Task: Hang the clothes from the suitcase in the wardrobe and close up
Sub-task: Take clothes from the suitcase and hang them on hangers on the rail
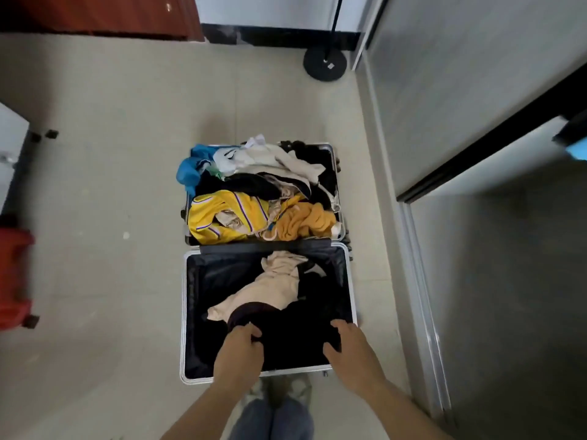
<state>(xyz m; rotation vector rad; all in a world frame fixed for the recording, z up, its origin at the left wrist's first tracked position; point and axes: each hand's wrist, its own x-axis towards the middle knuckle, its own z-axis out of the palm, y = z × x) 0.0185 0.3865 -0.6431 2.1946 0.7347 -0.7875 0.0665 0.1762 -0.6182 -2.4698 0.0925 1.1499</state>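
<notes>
An open suitcase (pixel 183 312) with a silver rim lies flat on the floor below me. Its far half is piled with clothes: a yellow striped top (pixel 222 217), an orange garment (pixel 305 222), a blue one (pixel 189 174) and a white one (pixel 273 158). In the near half lie a cream garment (pixel 273 287) and a black garment (pixel 292 331). My left hand (pixel 236 352) grips the black garment at its left edge. My right hand (pixel 349 347) grips the same garment at its right edge. The grey wardrobe (pixel 476 90) stands to the right.
A round black stand base (pixel 324 65) sits on the tiled floor beyond the suitcase. A red object (pixel 14 274) and a white cabinet (pixel 9 147) are at the left edge. A red-brown door (pixel 101 14) is at the top left. My shoes (pixel 279 392) stand just behind the suitcase.
</notes>
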